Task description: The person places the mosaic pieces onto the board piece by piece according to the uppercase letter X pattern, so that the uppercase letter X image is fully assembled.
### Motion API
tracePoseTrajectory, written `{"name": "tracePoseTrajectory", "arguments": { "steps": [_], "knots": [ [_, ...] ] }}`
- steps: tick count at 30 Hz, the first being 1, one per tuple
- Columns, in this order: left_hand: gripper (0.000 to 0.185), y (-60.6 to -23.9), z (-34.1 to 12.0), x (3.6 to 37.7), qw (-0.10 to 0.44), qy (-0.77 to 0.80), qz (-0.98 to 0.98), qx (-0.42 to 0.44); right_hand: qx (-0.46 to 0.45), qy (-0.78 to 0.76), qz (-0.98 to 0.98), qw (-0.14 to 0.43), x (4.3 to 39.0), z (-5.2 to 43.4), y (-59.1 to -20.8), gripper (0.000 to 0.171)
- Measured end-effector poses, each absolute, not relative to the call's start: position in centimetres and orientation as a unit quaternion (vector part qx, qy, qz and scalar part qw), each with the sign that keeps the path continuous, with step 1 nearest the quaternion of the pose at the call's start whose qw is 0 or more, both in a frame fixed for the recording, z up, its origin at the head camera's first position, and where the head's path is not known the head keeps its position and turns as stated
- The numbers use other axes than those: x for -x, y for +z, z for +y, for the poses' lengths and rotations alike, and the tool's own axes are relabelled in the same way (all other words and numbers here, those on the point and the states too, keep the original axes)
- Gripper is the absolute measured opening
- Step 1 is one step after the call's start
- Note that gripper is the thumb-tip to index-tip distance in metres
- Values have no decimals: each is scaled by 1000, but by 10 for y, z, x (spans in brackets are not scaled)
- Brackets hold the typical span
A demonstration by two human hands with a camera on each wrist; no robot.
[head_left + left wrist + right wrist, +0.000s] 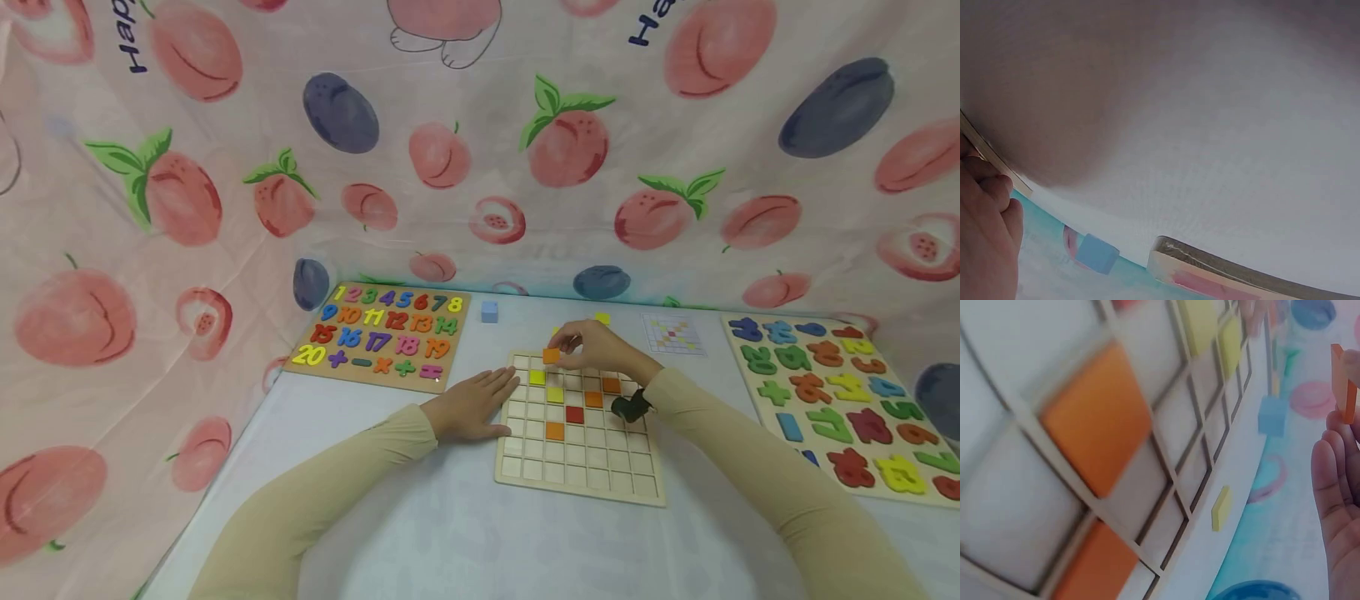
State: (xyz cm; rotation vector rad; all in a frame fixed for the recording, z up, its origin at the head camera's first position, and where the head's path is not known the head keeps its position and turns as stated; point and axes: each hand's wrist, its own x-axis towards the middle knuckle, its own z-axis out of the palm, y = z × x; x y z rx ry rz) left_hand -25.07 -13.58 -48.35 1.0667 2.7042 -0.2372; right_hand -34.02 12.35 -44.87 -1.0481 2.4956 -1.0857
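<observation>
A square wooden grid board point(577, 479) lies on the table. My left hand point(474, 406) rests with extended fingers along its left edge. Over the board's far left part, my right hand point(592, 346) pinches a small orange square tile point(551, 356) between thumb and fingers; the right wrist view shows this orange tile point(1342, 387) held on edge. Set in the grid's cells are yellow tiles point(555, 394), a red tile point(574, 414) near the middle, and several orange tiles point(594, 400). The right forearm hides part of the board's far right side.
Behind the board lie a loose yellow tile point(603, 318) and a printed pattern card point(672, 333). A blue cube point(490, 312) stands at the back. To the left is a number puzzle board point(375, 377); another number puzzle board point(813, 392) lies at the right. Fruit-printed cloth point(480, 167) hangs behind.
</observation>
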Motion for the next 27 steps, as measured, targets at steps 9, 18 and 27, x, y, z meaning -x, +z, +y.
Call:
{"name": "tracePoseTrajectory", "arguments": {
  "steps": [9,18,27],
  "knots": [
    [83,-480,-136,249,109,-76,920,-368,372,-381,838,119,304,132,-445,23],
    [84,-478,-135,249,122,-76,923,-358,386,-382,827,145,280,131,-451,23],
    [84,-483,-136,251,113,-71,922,-364,419,-375,811,163,264,120,-460,22]
  ]
}}
